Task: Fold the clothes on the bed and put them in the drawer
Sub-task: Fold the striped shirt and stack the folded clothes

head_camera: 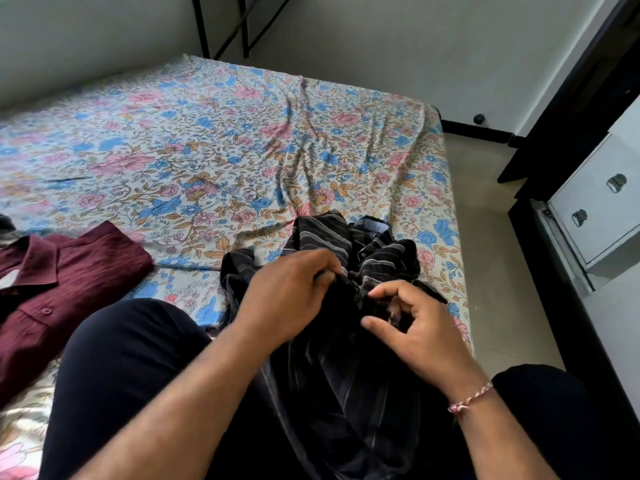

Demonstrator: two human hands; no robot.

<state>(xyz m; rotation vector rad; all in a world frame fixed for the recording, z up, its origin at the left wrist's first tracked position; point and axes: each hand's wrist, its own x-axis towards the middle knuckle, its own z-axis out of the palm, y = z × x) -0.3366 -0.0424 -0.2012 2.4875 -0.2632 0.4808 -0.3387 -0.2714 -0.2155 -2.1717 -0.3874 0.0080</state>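
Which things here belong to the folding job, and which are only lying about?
Job: black striped shirt, gripped by left hand and right hand; maroon shirt, lying flat; white drawers.
Lying about: floral bedsheet; black metal frame; wrist thread.

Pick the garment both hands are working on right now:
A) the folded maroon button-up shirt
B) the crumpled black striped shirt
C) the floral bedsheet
B: the left hand and right hand both grip folds of the crumpled black striped shirt; the folded maroon button-up shirt lies untouched to the left.
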